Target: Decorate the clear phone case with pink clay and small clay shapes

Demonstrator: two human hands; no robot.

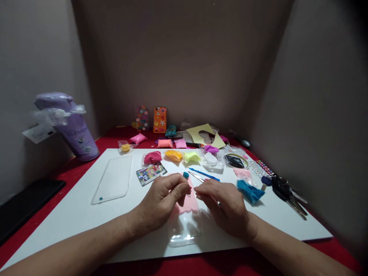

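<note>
Over the middle of a white board, my left hand (168, 195) is closed in a pinch, thumb against the curled forefinger. A tiny red bit shows at its fingertips, too small to name. Close on its right, my right hand (224, 205) has thumb and forefinger drawn together; whatever they hold, if anything, is hidden. Under both hands lies a clear phone case (185, 232) partly covered by a flat pink sheet (188, 206) with a wavy lower edge. A small blue lump (186, 175) sits by the sheet's top. Small scissors (197, 176) lie just beyond my hands.
A blue pen (204, 174), a picture card (151, 173) and several colourful clay packets (173, 155) lie behind. At left are another clear case (113, 180) and a purple bottle (77, 134). Blue clay (250, 191) and larger scissors (287, 193) lie right.
</note>
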